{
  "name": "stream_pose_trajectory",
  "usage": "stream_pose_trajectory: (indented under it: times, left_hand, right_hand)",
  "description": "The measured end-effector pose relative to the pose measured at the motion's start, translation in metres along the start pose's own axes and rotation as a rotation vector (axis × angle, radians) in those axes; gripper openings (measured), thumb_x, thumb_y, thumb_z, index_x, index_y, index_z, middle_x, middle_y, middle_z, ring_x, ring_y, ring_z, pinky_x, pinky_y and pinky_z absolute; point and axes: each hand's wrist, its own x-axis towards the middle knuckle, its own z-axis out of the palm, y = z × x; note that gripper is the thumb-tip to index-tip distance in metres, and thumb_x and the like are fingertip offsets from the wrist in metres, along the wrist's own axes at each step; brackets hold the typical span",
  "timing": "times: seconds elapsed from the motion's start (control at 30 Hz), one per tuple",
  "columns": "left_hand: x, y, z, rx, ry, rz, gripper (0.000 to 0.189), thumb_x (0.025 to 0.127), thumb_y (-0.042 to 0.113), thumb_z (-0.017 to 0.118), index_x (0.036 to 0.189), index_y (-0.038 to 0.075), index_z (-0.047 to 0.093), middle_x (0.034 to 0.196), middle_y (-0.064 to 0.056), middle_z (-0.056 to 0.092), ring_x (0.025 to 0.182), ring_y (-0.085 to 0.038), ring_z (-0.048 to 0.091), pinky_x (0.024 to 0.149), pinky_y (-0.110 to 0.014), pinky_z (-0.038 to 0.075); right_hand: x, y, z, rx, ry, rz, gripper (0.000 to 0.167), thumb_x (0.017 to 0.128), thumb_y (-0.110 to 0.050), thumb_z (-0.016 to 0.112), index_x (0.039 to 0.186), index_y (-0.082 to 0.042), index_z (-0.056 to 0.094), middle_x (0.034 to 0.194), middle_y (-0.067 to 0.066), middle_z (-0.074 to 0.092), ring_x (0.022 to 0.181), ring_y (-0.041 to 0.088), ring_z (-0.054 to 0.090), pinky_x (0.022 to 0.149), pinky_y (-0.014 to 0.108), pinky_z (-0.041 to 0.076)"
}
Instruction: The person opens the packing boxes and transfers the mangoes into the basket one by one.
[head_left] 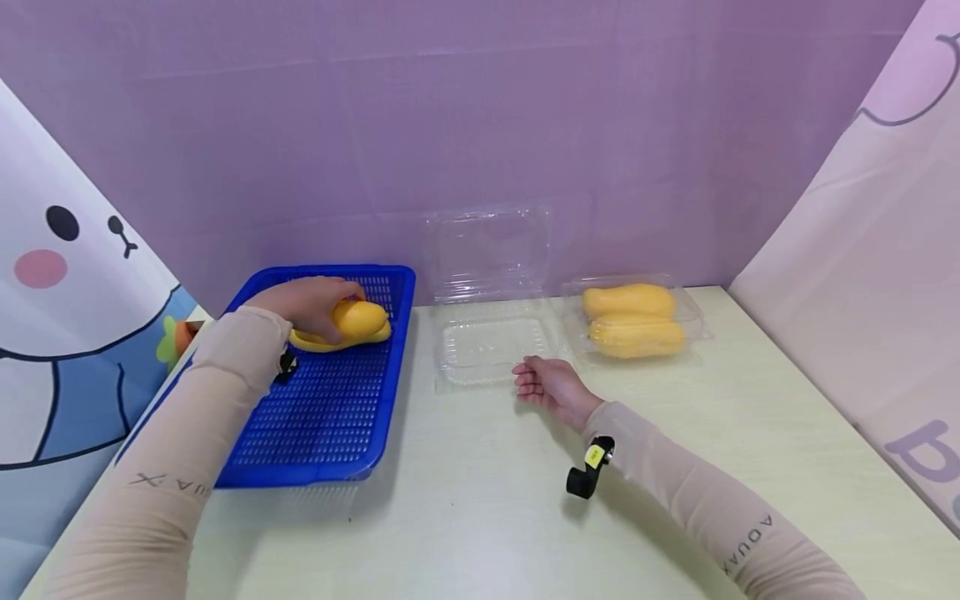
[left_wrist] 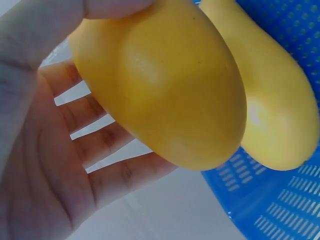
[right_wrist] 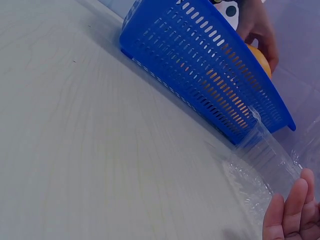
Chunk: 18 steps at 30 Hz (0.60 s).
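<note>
My left hand (head_left: 309,307) is over the far part of a blue basket (head_left: 315,425) and grips a smooth yellow mango (left_wrist: 165,90) between thumb and fingers. A second long mango (left_wrist: 275,95) lies in the basket right beside the held one. My right hand (head_left: 553,387) holds nothing; its fingers are loosely bent at the front right of a clear plastic clamshell box (head_left: 491,346). That box stands with its lid (head_left: 489,250) raised against the purple backdrop. In the right wrist view, the fingertips (right_wrist: 295,205) appear beside the clear plastic.
To the right of the raised-lid box, another clear clamshell (head_left: 693,317) holds two yellow mangoes (head_left: 636,335). A purple cloth (head_left: 480,125) hangs behind the pale table (head_left: 465,508), and printed cloths flank both sides.
</note>
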Motion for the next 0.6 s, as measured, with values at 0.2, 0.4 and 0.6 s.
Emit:
stream_pose_trajectory:
  times: [0.2, 0.4, 0.6]
  left_hand:
    - [0.002, -0.005, 0.011, 0.007, -0.012, -0.012, 0.061, 0.069, 0.015, 0.078, 0.125, 0.012, 0.054, 0.114, -0.010, 0.060, 0.096, -0.028, 0.053, 0.091, -0.056, 0.044]
    - [0.003, -0.008, 0.018, 0.019, -0.051, -0.001, 0.061, 0.070, 0.014, 0.077, 0.125, 0.008, 0.053, 0.115, -0.012, 0.060, 0.096, -0.029, 0.053, 0.090, -0.055, 0.045]
    - [0.003, -0.013, 0.023, 0.016, -0.074, -0.008, 0.061, 0.069, 0.014, 0.076, 0.124, 0.006, 0.053, 0.108, -0.011, 0.061, 0.091, -0.027, 0.053, 0.087, -0.052, 0.046]
  right_hand:
    - [0.000, 0.000, 0.000, 0.013, -0.002, -0.003, 0.030, 0.100, -0.010, 0.036, 0.084, 0.001, 0.059, 0.063, -0.002, 0.059, 0.055, 0.007, 0.056, 0.059, 0.020, 0.052]
    - [0.000, 0.000, 0.000, 0.010, -0.005, -0.011, 0.027, 0.100, -0.010, 0.036, 0.089, 0.005, 0.056, 0.063, -0.002, 0.059, 0.056, 0.006, 0.055, 0.059, 0.020, 0.052]
    - [0.000, 0.001, 0.001, -0.002, 0.003, -0.009, 0.027, 0.100, -0.010, 0.037, 0.090, 0.005, 0.056, 0.063, -0.003, 0.058, 0.055, 0.006, 0.055, 0.059, 0.020, 0.052]
